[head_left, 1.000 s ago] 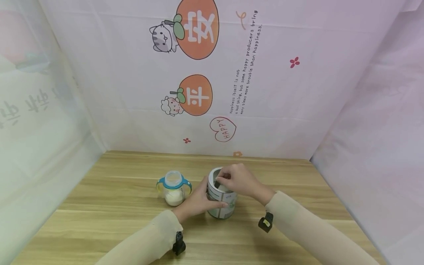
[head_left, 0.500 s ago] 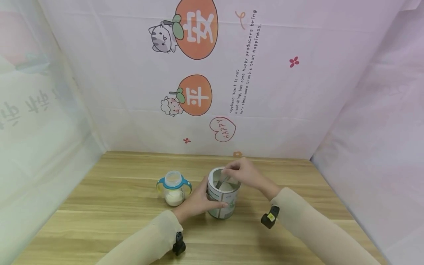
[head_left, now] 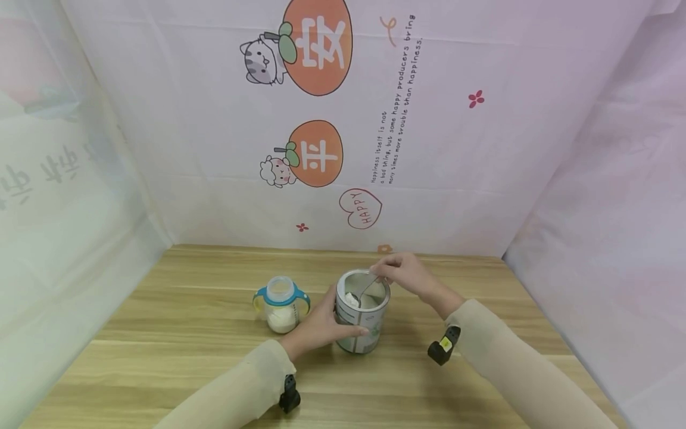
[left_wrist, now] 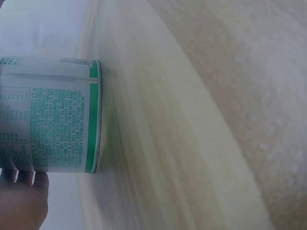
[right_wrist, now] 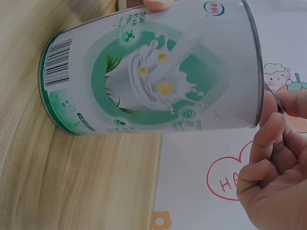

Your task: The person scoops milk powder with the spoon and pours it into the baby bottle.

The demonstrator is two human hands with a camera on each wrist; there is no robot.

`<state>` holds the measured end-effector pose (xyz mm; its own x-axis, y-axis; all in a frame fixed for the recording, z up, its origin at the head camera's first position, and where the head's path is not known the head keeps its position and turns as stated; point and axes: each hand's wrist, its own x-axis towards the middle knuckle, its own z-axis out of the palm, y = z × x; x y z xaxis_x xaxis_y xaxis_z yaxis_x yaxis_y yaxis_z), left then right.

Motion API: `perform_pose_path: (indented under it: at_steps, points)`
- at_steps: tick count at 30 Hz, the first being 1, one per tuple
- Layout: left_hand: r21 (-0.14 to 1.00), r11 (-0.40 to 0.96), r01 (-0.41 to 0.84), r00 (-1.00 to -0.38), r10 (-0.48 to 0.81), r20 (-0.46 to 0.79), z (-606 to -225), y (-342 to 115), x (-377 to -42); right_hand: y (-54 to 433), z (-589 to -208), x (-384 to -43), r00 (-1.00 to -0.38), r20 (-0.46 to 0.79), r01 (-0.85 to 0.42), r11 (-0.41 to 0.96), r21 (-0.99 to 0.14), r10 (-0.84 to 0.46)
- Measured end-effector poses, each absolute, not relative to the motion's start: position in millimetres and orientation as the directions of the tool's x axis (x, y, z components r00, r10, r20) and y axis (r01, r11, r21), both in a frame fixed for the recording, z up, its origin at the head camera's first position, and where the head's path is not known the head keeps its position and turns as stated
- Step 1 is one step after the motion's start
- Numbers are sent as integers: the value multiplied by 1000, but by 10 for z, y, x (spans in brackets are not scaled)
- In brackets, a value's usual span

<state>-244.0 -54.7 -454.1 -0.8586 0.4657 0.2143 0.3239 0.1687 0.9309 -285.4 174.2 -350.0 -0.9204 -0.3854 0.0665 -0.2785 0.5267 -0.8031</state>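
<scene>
My left hand (head_left: 317,328) grips the side of a milk powder can (head_left: 365,344) standing upright on the table, its thumb across the near face. In the left wrist view, its fingers (left_wrist: 24,203) curl round the printed can (left_wrist: 57,129). Over the can's right rim, my right hand (head_left: 409,276) pinches the handle of a metal spoon (head_left: 367,287). The spoon slants down into the open can, white powder (head_left: 351,300) heaped at its bowl. Seen from the right wrist, the thumb and forefinger hold the handle, most of the spoon hidden behind the can (right_wrist: 158,91).
Left of the can stands an open baby bottle (head_left: 281,317) with a blue collar, two side handles and white powder inside. A wooden table (head_left: 203,369) lies beneath everything. Printed white cloth (head_left: 439,202) walls it in at the back and both sides.
My right hand has drawn up and to the right from inside the can, lifting the spoon so its powder-filled bowl shows. The left hand, can and bottle hold their places.
</scene>
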Motion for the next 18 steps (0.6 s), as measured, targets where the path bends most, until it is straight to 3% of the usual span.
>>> perform_pose_path:
  at_steps: [18]
  points:
    - [928, 183, 324, -867, 451, 213, -4523, -547, -2418, 1905, -3510, -2851, -952, 93, -234, 495, -837, -293]
